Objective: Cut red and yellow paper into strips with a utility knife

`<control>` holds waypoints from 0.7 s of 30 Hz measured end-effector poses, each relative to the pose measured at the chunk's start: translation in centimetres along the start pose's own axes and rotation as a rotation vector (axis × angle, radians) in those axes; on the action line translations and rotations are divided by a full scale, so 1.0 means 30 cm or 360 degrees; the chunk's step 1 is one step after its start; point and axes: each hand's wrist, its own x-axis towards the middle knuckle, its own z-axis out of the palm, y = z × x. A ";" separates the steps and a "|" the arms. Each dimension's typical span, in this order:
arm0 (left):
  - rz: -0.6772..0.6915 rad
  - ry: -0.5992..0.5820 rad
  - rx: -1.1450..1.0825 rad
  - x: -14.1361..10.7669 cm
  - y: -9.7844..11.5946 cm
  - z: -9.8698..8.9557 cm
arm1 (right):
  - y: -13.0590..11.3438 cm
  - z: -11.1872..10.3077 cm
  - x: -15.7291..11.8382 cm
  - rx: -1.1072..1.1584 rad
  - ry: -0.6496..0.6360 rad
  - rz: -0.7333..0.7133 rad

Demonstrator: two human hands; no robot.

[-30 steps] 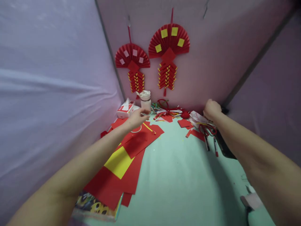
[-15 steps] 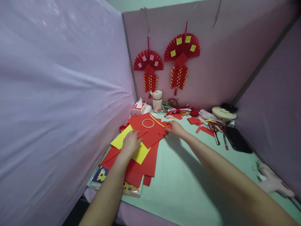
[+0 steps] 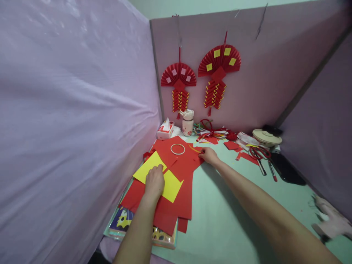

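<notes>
My left hand is closed over the yellow sheet, fingertips together on the end of a narrow red paper strip. To the right, my right hand pinches the end of a thin yellow strip at the edge of the upper red sheet. A pale ring lies flat on that red sheet. Under the yellow sheet are more red sheets, resting on a clear-wrapped package with cartoon print.
A tissue box, a white bottle and bundled cords line the back. To the right are a lidded bowl, pens, a black tray-like object and a glue gun. Red fan ornaments hang on the back wall.
My right hand has closed on the yellow strip and drawn it rightward, away from the ring. My left hand's fingers have come together on the red strip. The view has shifted slightly.
</notes>
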 end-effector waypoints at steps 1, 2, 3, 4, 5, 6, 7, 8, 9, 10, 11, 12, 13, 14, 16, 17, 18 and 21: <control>-0.0011 -0.0007 -0.0006 0.003 -0.004 0.004 | 0.015 -0.018 0.015 0.0010 0.0037 0.0021; -0.0021 -0.0009 -0.0010 0.005 -0.006 0.007 | 0.033 -0.039 0.030 0.0019 0.0079 0.0051; -0.0026 -0.0007 -0.0015 0.008 -0.008 0.009 | 0.053 -0.062 0.046 0.0025 0.0117 0.0089; -0.0025 0.0001 -0.0019 0.010 -0.009 0.010 | 0.075 -0.086 0.060 0.0025 0.0150 0.0136; -0.0020 0.0011 -0.0023 0.011 -0.010 0.011 | 0.096 -0.108 0.072 0.0022 0.0184 0.0184; -0.0013 0.0020 -0.0027 0.012 -0.010 0.011 | 0.114 -0.127 0.080 0.0015 0.0222 0.0232; -0.0006 0.0026 -0.0030 0.012 -0.011 0.010 | 0.129 -0.143 0.084 0.0005 0.0270 0.0276; -0.0005 0.0029 -0.0032 0.013 -0.012 0.009 | 0.138 -0.153 0.084 -0.0007 0.0328 0.0307; -0.0008 0.0029 -0.0033 0.013 -0.013 0.008 | 0.142 -0.158 0.078 -0.0019 0.0387 0.0318; -0.0015 0.0027 -0.0033 0.013 -0.014 0.008 | 0.139 -0.158 0.067 -0.0028 0.0439 0.0298; -0.0024 0.0025 -0.0032 0.013 -0.016 0.007 | 0.130 -0.153 0.051 -0.0032 0.0467 0.0240; -0.0035 0.0025 -0.0032 0.014 -0.018 0.007 | 0.116 -0.144 0.032 -0.0028 0.0461 0.0135; -0.0047 0.0026 -0.0032 0.014 -0.020 0.007 | 0.098 -0.131 0.010 -0.0015 0.0413 -0.0014; -0.0059 0.0027 -0.0032 0.015 -0.022 0.008 | 0.076 -0.115 -0.013 0.0005 0.0331 -0.0192; -0.0080 0.0029 -0.0032 0.016 -0.026 0.007 | 0.024 -0.079 -0.057 0.0056 0.0120 -0.0559; -0.0088 0.0031 -0.0032 0.017 -0.027 0.006 | -0.005 -0.059 -0.075 0.0080 0.0027 -0.0706; -0.0092 0.0032 -0.0031 0.017 -0.028 0.005 | -0.035 -0.039 -0.088 0.0100 -0.0043 -0.0815; -0.0104 0.0037 -0.0024 0.017 -0.029 -0.001 | -0.132 0.024 -0.092 0.0125 -0.0112 -0.0944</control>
